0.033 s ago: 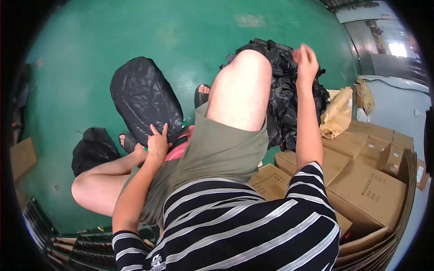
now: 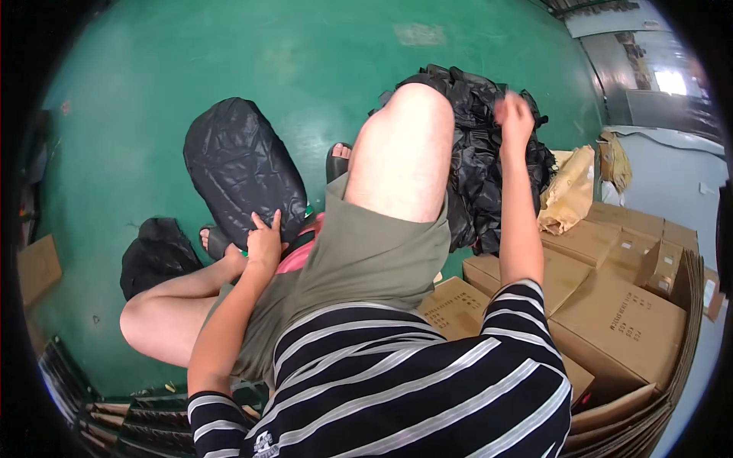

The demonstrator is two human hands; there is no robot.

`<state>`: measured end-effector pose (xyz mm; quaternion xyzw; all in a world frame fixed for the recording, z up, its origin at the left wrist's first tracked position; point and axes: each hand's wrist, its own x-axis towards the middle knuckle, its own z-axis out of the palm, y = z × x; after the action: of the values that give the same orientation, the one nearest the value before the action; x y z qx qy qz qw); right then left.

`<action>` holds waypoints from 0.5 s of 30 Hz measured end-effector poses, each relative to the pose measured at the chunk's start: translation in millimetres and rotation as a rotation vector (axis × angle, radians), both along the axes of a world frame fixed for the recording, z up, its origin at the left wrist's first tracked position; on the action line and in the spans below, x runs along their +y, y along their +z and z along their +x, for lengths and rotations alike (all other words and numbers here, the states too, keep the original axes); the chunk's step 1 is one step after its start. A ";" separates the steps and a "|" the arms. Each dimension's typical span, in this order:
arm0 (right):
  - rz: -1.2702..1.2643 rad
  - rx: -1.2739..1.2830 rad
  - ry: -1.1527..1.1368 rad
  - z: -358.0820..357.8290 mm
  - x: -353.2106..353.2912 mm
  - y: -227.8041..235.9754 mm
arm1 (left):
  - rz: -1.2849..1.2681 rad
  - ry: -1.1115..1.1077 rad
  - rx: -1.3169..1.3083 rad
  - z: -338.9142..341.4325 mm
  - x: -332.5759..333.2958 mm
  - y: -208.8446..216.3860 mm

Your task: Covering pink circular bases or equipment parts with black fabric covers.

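My left hand [image 2: 264,243] rests with spread fingers on the near end of a long, rounded black bag-like bundle [image 2: 243,164]. The bundle looks stuffed, its shiny fabric creased; a small green bit [image 2: 309,209] shows at its near right edge. My right hand [image 2: 515,118] is raised over a heap of black crumpled fabric pieces [image 2: 479,153]. Its fingers are bent and smeared by motion, so whether they hold anything does not show. Something pink [image 2: 298,258] lies between the bundle and my shorts.
Another black fabric piece [image 2: 160,256] lies by my left knee. Brown cartons [image 2: 618,320] crowd the right side, with flat cardboard sheets [image 2: 687,320] along them. A crumpled tan paper sack [image 2: 569,191] sits beyond. Green floor [image 2: 328,61] stretches ahead.
My right hand has dropped slightly toward me and its fingers have bent more. My left hand stays on the black bundle.
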<state>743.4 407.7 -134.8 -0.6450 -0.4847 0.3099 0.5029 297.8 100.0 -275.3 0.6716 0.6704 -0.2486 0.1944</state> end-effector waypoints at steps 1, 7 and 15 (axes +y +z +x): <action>-0.090 0.068 -0.042 28.4 -14.4 -36.3 | -0.043 -0.016 0.016 0.2 3.3 1.6; -0.758 -0.452 0.005 226.6 -176.3 -294.1 | -0.030 -0.090 -0.015 22.9 20.3 -19.9; -1.042 -0.139 -1.195 119.3 -283.0 -347.6 | -0.200 -0.088 0.024 13.5 27.4 19.0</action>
<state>862.7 124.8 -482.4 -0.9659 0.1205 0.1334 0.1863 311.2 127.4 -256.3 0.6745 0.6145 -0.3305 0.2413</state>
